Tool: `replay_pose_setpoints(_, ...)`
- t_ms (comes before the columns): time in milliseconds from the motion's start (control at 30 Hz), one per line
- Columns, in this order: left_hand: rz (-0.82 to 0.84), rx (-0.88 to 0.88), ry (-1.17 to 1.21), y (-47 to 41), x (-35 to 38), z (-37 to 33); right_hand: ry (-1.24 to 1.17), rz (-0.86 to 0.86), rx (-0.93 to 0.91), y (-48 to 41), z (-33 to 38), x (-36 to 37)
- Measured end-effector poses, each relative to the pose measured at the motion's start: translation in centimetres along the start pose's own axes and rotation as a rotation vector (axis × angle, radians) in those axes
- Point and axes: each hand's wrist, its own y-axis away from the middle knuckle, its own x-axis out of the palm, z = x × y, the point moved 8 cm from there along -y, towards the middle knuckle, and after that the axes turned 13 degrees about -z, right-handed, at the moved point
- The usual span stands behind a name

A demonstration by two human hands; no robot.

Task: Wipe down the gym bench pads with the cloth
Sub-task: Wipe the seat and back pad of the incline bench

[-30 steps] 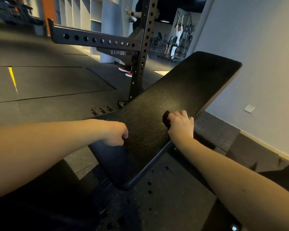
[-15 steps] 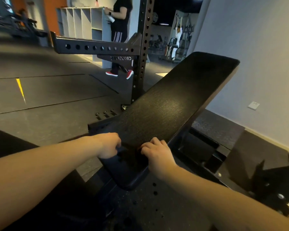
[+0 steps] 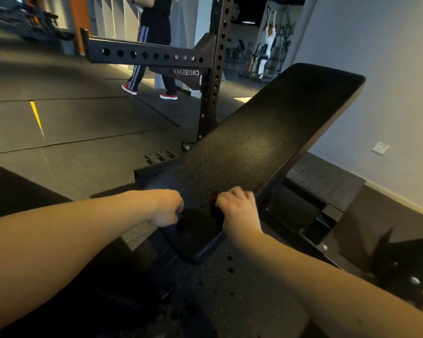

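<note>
The right grip [image 3: 237, 211] was curled tight over the small dark bunched cloth [image 3: 213, 205], low on the black textured inclined bench pad [image 3: 254, 147]; the left grip [image 3: 166, 207] clutched the pad's side edge. Balled that small, the cloth could well skip strips or slip off the end.

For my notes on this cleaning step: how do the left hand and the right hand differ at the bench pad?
The left hand grips the left edge of the bench pad; the right hand lies on its top surface. The right hand holds a dark cloth, of which little shows; no cloth shows in the left hand. Both have curled fingers and sit near the pad's lower end.
</note>
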Motion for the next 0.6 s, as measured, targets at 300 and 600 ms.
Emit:
replay_pose_setpoints(300,0.011,0.004,0.027,-0.2,-0.1,0.0,0.159,-0.047,0.142,-7.0,-9.4,-3.6)
replay_pose_setpoints(600,-0.016,0.019,0.060,-0.6,-0.9,-0.4,0.048,0.055,0.085,-5.0,-1.1,1.1)
